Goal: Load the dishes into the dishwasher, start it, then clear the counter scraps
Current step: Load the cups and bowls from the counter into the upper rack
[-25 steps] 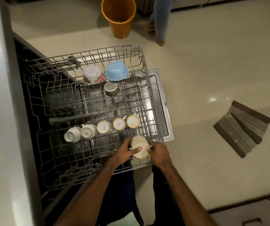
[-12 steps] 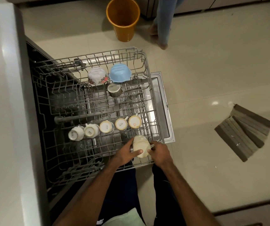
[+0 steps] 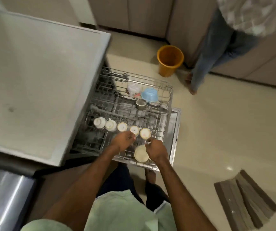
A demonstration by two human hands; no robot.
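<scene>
The dishwasher's upper rack (image 3: 169,97) is pulled out over the open door (image 3: 175,124). A row of several white and cream cups (image 3: 122,127) stands upside down across it. A cream cup (image 3: 140,155) sits upside down near the rack's front edge. My left hand (image 3: 123,141) hovers just left of it near the cup row, fingers loosely curled and holding nothing. My right hand (image 3: 156,150) is against the cup's right side, its loosely curled fingertips pointing past the cup to the rack wires. A blue bowl (image 3: 149,95), a white patterned cup (image 3: 133,90) and a steel cup (image 3: 140,104) stand at the far end.
A grey countertop (image 3: 34,84) lies to the left above the dishwasher. An orange bucket (image 3: 169,60) stands on the floor beyond the rack, with another person's legs (image 3: 205,52) beside it. A folded grey mat (image 3: 244,199) lies on the floor at right.
Both hands have let go of the cream cup, which now sits in the rack. My left hand moved away to the left. The view pulled back and up, showing the countertop.
</scene>
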